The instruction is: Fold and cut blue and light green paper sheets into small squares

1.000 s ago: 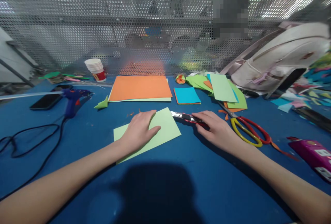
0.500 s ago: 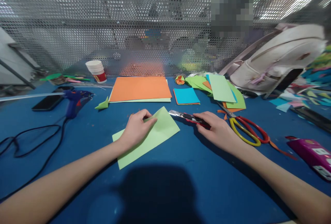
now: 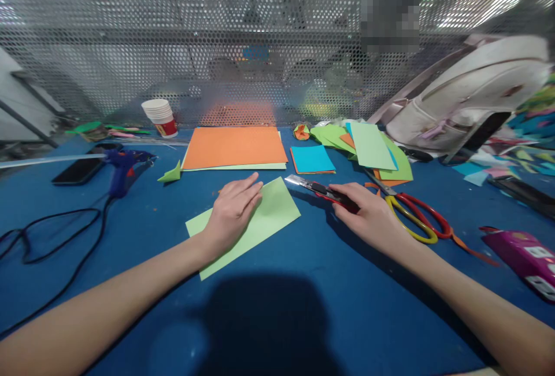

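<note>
A light green sheet of paper point(image 3: 273, 208) lies slanted on the blue table. My left hand point(image 3: 232, 211) rests flat on it, fingers stretched out, covering part of its left half. My right hand point(image 3: 368, 211) is closed around a utility knife point(image 3: 323, 190) with a red and black handle. The knife's metal tip points left, close to the paper's upper right corner and apart from it. Just right of that hand lie scissors point(image 3: 416, 220) with one yellow and one red handle loop.
Orange sheets point(image 3: 236, 147), blue squares point(image 3: 312, 159) and green cut pieces point(image 3: 370, 147) lie along the back. At left are a glue gun point(image 3: 121, 168), its cord, a phone point(image 3: 80, 168) and paper cups point(image 3: 160, 118). A backpack point(image 3: 472, 92) and a purple object point(image 3: 522, 257) are at right.
My left hand has gone from bent fingers to flat, stretched ones on the paper. The knife has shifted slightly right and its tip is a little higher. The paper has barely moved.
</note>
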Tool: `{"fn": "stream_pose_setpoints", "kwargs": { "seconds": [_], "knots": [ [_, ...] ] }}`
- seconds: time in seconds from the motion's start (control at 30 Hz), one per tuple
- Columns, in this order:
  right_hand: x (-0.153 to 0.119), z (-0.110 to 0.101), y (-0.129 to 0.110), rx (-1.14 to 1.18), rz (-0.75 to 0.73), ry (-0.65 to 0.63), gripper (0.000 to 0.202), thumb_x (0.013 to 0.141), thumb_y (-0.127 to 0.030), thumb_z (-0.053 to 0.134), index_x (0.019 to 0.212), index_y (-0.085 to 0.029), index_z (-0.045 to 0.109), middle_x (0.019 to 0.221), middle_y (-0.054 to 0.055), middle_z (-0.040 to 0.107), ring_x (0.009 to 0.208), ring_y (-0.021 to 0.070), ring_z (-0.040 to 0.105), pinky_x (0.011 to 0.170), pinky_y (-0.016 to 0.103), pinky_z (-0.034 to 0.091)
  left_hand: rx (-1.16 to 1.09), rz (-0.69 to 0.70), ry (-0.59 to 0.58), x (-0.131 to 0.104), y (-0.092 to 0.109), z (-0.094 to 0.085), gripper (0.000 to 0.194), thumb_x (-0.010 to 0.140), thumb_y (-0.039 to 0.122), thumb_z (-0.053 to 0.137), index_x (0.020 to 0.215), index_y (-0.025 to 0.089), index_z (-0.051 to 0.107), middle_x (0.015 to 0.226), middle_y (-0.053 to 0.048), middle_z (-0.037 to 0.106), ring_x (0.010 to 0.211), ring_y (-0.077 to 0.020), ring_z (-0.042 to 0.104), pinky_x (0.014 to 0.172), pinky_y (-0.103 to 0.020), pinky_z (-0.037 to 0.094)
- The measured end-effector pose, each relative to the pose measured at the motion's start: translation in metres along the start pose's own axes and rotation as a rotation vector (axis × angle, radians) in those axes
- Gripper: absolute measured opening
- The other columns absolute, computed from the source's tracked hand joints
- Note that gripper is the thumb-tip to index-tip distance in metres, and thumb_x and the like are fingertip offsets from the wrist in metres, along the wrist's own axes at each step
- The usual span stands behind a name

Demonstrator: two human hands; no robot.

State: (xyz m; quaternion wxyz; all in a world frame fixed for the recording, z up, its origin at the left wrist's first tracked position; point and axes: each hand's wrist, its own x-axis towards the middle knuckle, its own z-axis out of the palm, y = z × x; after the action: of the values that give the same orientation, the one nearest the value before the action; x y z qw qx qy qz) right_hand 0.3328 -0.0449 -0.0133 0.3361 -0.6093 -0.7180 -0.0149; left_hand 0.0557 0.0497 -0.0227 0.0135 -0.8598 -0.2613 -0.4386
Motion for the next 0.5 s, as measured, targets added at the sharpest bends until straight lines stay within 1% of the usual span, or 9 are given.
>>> {"fn": "stream_pose_setpoints", "kwargs": {
  "seconds": [0.17,0.3,0.43,0.5],
  "knots": [
    [-0.0004,-0.0014,-0.0017,0.033,0.018,0.001,0.029,0.088,-0.026,0.051,0.114,-0.022,0.064,0.101,0.008,0.069,0.090,0.0237,0.068,0.078,0.038,0.057,0.026,0.059,0.025,-0.0027,-0.0017,0.0010,0.022,0.097,0.021,0.053,0.110,0.017,0.069,0.120,-0.015,0.070,0.103,-0.0222,0.071,0.088,-0.045,0.058],
    [-0.0007,-0.0031,-0.0040,0.047,0.023,-0.004,0.029,0.087,-0.026,0.052,0.113,-0.022,0.064,0.099,0.007,0.070,0.086,0.0223,0.068,0.076,0.037,0.057,0.053,0.116,0.024,-0.0032,-0.0024,0.0014,0.022,0.097,0.019,0.051,0.110,0.020,0.069,0.120,-0.014,0.070,0.100,-0.0199,0.071,0.086,-0.042,0.058],
    [-0.0004,-0.0029,-0.0045,0.052,0.013,-0.008,0.030,0.088,-0.024,0.052,0.116,-0.022,0.063,0.103,0.008,0.070,0.090,0.0230,0.068,0.078,0.038,0.056,0.060,0.150,0.027,-0.0013,-0.0001,0.0004,0.017,0.095,0.019,0.054,0.101,0.021,0.070,0.119,-0.012,0.071,0.112,-0.0219,0.067,0.092,-0.043,0.055],
    [0.0000,-0.0019,-0.0020,0.055,-0.024,0.004,0.030,0.089,-0.024,0.052,0.117,-0.022,0.063,0.106,0.009,0.069,0.096,0.0237,0.067,0.083,0.040,0.055,0.060,0.148,0.014,-0.0001,0.0021,-0.0010,0.017,0.095,0.020,0.053,0.096,0.022,0.070,0.115,-0.009,0.074,0.108,-0.0205,0.068,0.092,-0.043,0.054]
  ]
}}
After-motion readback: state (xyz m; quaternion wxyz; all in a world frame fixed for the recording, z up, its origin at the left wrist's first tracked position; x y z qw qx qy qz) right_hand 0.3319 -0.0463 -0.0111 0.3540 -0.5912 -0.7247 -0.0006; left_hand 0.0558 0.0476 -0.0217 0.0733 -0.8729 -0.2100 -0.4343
